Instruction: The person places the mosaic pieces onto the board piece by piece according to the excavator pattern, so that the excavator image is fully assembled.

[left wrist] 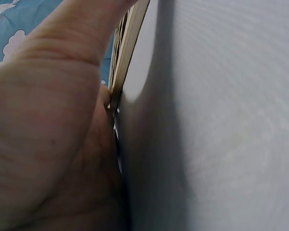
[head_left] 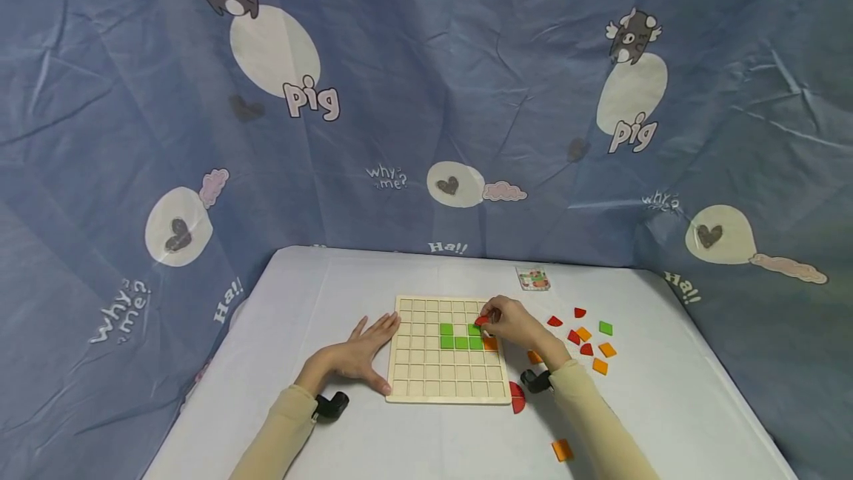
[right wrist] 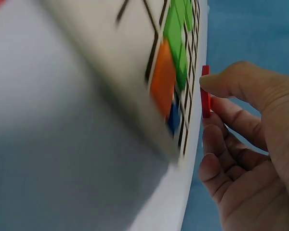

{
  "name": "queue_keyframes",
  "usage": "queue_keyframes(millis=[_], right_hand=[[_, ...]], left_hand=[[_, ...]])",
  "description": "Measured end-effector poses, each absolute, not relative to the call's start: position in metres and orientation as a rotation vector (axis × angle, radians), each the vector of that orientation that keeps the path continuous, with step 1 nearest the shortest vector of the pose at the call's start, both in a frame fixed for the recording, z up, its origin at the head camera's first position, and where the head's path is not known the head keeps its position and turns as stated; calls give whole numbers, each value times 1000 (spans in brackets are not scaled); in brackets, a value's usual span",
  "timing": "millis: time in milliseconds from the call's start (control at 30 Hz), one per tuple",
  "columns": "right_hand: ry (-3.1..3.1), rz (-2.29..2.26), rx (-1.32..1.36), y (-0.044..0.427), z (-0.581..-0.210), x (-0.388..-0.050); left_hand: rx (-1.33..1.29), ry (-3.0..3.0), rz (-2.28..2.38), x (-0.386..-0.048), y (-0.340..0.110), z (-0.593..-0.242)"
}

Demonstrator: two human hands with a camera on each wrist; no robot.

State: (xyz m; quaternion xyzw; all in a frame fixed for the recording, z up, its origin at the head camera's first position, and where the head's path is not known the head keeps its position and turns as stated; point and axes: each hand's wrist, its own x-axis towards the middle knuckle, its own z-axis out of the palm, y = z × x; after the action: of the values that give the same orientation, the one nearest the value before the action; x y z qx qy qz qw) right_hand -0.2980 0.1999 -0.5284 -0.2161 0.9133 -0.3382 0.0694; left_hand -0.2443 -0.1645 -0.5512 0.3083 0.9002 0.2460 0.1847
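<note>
A square wooden grid board point(head_left: 426, 372) lies on the white table. My left hand point(head_left: 360, 350), fingers spread, rests along its left edge; thumb and fingertips touch the rim. Over the board's right side, my right hand point(head_left: 514, 321) pinches a red quarter-round piece point(right wrist: 205, 91) between thumb and forefinger, raised above the grid. Several green square tiles point(head_left: 461, 343) sit in cells around the middle, with an orange tile point(head_left: 490, 344) at their right end. The right wrist view also shows a blue piece point(right wrist: 173, 118) beside the orange tile; my hand hides it in the head view.
Red quarter-round pieces point(head_left: 554, 321), orange squares point(head_left: 607, 350) and a green square point(head_left: 605, 328) lie scattered right of the board. Red pieces point(head_left: 517, 397) touch its lower right corner. An orange square point(head_left: 563, 450) lies nearer. Behind stands a picture card point(head_left: 533, 278).
</note>
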Motion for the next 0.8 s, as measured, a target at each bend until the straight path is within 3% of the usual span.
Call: queue_keyframes(millis=[333, 800], right_hand=[[2716, -881, -893, 166, -530, -296], [2700, -762, -931, 165, -533, -301]], left_hand=[[859, 2547, 697, -245, -165, -555], [847, 2540, 722, -245, -164, -553]])
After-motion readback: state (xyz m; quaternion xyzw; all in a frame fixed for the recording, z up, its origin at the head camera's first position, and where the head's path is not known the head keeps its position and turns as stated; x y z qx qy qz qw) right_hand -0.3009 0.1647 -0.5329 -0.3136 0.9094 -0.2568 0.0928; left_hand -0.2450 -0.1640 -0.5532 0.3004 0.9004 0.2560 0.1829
